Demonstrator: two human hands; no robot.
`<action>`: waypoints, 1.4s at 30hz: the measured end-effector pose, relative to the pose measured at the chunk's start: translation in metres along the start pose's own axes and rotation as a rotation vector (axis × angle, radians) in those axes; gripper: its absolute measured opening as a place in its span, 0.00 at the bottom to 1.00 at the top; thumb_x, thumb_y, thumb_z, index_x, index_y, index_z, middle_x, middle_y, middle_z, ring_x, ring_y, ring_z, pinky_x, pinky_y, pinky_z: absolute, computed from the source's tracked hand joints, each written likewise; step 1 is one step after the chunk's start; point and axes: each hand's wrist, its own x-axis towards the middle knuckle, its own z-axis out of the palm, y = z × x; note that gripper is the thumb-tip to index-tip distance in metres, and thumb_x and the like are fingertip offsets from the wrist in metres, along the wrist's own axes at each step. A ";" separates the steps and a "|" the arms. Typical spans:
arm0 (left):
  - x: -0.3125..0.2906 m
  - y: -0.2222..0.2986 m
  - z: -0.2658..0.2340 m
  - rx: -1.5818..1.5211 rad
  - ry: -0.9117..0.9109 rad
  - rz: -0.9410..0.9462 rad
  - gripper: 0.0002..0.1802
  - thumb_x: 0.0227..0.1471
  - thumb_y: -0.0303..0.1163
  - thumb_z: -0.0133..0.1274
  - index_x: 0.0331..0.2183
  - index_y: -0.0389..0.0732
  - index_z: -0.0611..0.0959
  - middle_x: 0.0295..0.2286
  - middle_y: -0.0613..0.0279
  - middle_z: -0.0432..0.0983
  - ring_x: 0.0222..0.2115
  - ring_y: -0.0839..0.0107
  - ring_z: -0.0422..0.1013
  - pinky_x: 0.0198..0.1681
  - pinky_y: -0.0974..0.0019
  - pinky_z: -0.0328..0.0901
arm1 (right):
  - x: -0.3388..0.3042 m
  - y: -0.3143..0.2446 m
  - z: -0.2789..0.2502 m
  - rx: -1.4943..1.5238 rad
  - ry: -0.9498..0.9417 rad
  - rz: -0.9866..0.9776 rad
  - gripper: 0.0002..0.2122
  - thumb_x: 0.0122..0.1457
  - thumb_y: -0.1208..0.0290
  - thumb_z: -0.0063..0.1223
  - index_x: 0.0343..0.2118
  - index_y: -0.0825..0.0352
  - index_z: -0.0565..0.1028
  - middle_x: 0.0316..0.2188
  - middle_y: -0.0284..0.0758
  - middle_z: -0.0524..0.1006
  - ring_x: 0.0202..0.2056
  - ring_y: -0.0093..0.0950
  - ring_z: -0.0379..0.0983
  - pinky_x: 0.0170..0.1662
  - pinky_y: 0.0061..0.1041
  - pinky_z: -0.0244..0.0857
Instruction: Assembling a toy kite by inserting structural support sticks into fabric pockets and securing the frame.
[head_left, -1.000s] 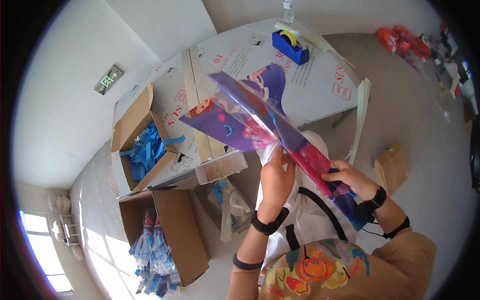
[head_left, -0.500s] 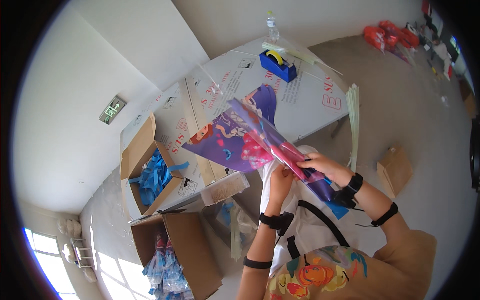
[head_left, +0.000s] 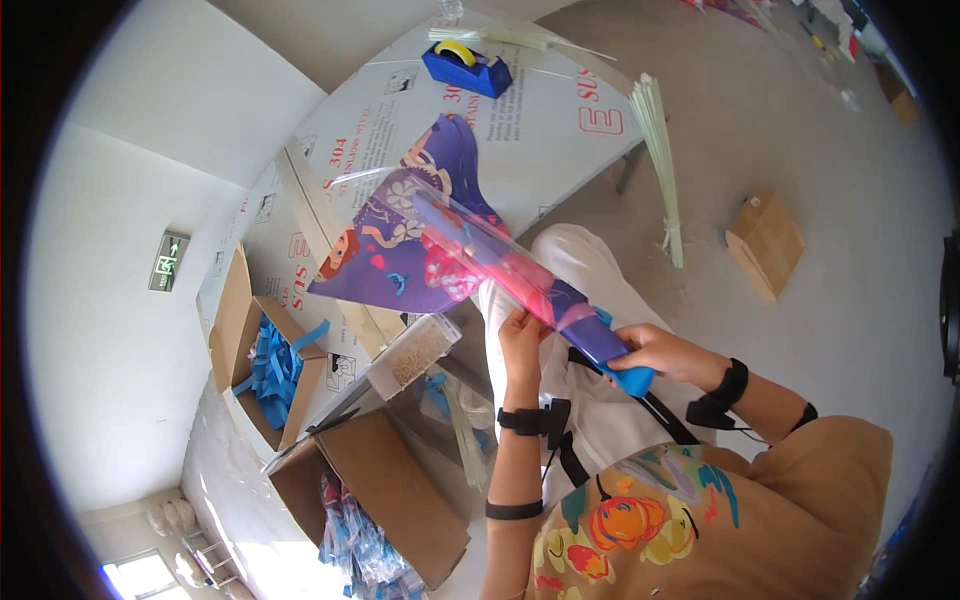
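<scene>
Head view: the left hand point(head_left: 522, 345) is closed, thumb and bent fingers pinching the lower-left edge of one printed roll point(head_left: 530, 284), some fingertips hidden by it; the right hand point(head_left: 648, 350) is curled around the roll's lower end, thumb on top, just beside a blue end piece point(head_left: 633, 380); the roll, clear, pink and purple, slants above the person's lap, its far end over a purple printed sheet point(head_left: 395, 240) at the table point(head_left: 545, 125) and covering part of its right side; on the table stands one blue tape dispenser point(head_left: 468, 72), with one bottle point(head_left: 450, 9) cut off by the upper edge; three bundles of pale sticks point(head_left: 655, 150) show, one on the table, one beyond its right edge, one below; one white tray point(head_left: 415, 355) holds small pale pieces, too many to count; three brown boxes point(head_left: 395, 490) show, one with blue strips point(head_left: 272, 375), one with wrapped packages point(head_left: 360, 540), one on the floor.
</scene>
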 end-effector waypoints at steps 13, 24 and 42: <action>-0.031 0.003 0.005 0.152 0.101 0.108 0.13 0.56 0.26 0.51 0.42 0.29 0.79 0.33 0.60 0.80 0.31 0.75 0.76 0.37 0.72 0.71 | -0.051 0.021 0.003 -0.069 -0.038 0.003 0.12 0.60 0.75 0.53 0.45 0.75 0.72 0.36 0.39 0.78 0.38 0.26 0.77 0.40 0.22 0.73; -0.049 0.007 0.012 0.131 0.083 0.125 0.12 0.56 0.23 0.49 0.41 0.27 0.78 0.32 0.59 0.80 0.30 0.75 0.76 0.35 0.74 0.71 | -0.066 0.038 0.025 -0.497 0.303 -0.474 0.10 0.51 0.78 0.62 0.35 0.69 0.72 0.32 0.32 0.74 0.31 0.20 0.72 0.34 0.19 0.68; -0.072 0.022 0.007 0.126 0.070 0.134 0.13 0.56 0.26 0.49 0.41 0.29 0.79 0.30 0.62 0.80 0.29 0.78 0.75 0.34 0.74 0.70 | -0.075 0.038 0.054 -0.761 0.174 -0.796 0.07 0.49 0.84 0.58 0.31 0.69 0.72 0.35 0.34 0.73 0.34 0.28 0.73 0.36 0.25 0.69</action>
